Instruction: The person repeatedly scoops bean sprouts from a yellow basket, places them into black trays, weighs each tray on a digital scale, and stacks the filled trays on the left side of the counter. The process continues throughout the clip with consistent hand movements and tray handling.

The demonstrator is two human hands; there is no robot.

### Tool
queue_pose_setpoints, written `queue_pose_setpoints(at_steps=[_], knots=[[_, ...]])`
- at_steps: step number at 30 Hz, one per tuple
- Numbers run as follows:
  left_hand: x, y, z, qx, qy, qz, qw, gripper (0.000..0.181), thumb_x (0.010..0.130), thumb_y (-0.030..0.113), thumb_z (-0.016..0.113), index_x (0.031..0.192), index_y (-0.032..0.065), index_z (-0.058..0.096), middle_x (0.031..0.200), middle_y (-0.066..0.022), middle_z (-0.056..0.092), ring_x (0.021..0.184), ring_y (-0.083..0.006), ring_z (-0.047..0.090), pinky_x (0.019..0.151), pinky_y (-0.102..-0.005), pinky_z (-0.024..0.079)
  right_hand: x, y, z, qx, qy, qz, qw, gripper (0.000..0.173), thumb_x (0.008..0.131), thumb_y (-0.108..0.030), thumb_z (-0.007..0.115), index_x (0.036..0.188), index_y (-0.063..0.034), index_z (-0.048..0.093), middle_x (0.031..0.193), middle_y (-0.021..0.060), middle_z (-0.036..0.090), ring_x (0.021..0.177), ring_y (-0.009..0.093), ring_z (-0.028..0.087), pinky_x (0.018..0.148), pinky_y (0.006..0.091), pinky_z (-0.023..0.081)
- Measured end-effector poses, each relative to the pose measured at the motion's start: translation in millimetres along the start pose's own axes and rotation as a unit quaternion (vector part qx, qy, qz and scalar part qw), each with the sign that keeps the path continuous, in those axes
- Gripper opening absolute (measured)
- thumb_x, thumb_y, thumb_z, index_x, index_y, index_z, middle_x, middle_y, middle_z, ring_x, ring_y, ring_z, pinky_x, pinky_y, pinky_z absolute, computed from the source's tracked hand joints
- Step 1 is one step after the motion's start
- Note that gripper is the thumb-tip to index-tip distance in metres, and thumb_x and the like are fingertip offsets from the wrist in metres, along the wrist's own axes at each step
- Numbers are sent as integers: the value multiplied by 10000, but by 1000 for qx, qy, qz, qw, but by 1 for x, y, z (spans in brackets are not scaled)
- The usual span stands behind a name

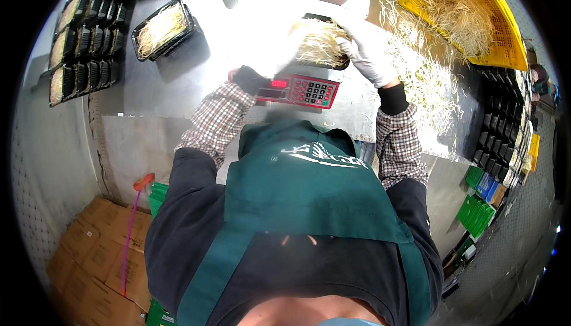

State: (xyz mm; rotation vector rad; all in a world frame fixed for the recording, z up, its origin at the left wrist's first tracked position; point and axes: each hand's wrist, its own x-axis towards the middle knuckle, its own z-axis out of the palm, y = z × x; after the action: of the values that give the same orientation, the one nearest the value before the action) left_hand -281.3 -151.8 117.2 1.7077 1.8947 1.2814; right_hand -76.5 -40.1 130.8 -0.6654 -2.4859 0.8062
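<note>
A black plastic tray (342,65) filled with pale bean sprouts (319,42) is in front of me, over the plate of a red-framed digital scale (314,91). My right hand (368,60), in a white glove, is at the tray's right rim, its fingers over the edge and against the sprouts. Glare washes out my left hand (282,51), also gloved in white, by the tray's left side; its fingers cannot be made out. Whether the tray rests on the plate or is lifted is unclear. Another sprout-filled black tray (189,16) stands on the metal table to the left.
Loose sprouts (421,67) cover the table at right, below a tilted yellow plastic crate (508,36) holding more. Stacked black trays stand at the left edge (82,42) and right edge (497,125). Flattened cardboard boxes (98,259) lie at lower left. A person (539,80) is at far right.
</note>
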Motion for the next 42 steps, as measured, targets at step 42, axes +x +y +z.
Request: queue_pose_setpoints(at_steps=[42], knots=[[7,0,35,65,-37,89,993,319,898,147,549,1192,33,598,1151,-166,616,1114,-324,543,985,-419,410,-28,2,62,122,177,226,950,348,983,-221,462,1259,-21,533,1241,143,572,1157,232,534,1015,360,404]])
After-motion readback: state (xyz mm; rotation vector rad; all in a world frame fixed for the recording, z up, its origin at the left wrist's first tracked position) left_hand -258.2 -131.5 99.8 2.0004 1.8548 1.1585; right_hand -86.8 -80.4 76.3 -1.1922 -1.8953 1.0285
